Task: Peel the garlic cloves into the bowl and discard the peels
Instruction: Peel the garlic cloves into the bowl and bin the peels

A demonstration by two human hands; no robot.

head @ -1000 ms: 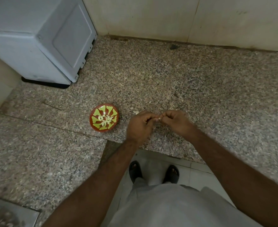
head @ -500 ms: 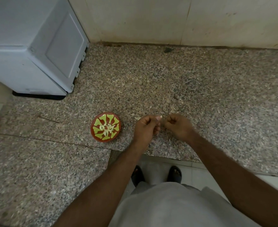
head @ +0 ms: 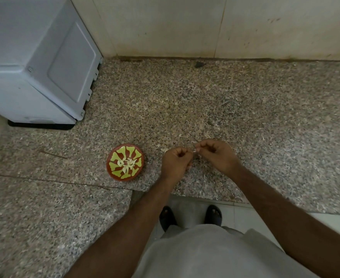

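Both hands, left hand (head: 176, 162) and right hand (head: 217, 155), pinch one small pale garlic clove (head: 194, 151) between curled fingertips. They work near the front edge of a speckled granite counter (head: 225, 101) meeting a beige tiled wall (head: 185, 25). No writing is legible.

Half a second ago the hands were apart, the left hand (head: 176, 162) alone pinching the garlic clove (head: 194, 151). The right hand (head: 217, 155) is back against it, fingertips of both meeting at the clove above the bench (head: 245, 121), as one second ago. View has shifted slightly.
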